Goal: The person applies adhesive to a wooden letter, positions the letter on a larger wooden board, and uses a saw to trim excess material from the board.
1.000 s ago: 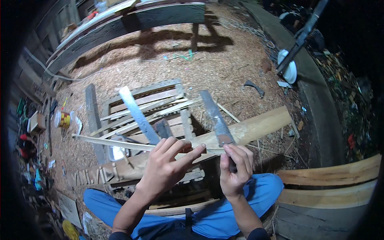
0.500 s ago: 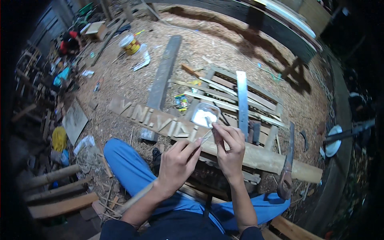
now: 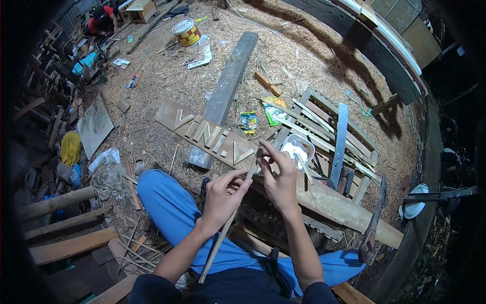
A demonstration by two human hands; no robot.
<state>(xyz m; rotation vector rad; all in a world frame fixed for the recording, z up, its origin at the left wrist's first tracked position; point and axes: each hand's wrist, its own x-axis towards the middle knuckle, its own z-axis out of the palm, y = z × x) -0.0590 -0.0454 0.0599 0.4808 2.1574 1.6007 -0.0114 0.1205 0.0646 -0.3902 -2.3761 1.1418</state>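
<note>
Across my lap a long thin wooden strip (image 3: 218, 252) slants up to the right. My left hand (image 3: 221, 197) is closed around its upper part. At its top end, the thumb and fingertips of my right hand (image 3: 277, 177) pinch the strip. Just beyond both hands lies a long plank (image 3: 349, 215) with raised letters (image 3: 201, 133) made of small wood pieces on its left half; my hands hide part of the lettering. Past my right hand sits a clear plastic tub (image 3: 307, 144) of white stuff, with a small stick leaning in it.
A handsaw (image 3: 373, 225) rests by my right knee. A slatted wooden frame (image 3: 372, 157) carries loose strips and a flat metal bar (image 3: 339, 142). A thick beam (image 3: 230, 76), a bucket (image 3: 187, 33) and colourful packets (image 3: 248, 122) lie farther off. Another person (image 3: 103, 20) crouches at far left.
My view has shifted, so the plank and tub appear moved. The strip in my hands now stands steeper, and both hands have moved away from the tub toward the letters.
</note>
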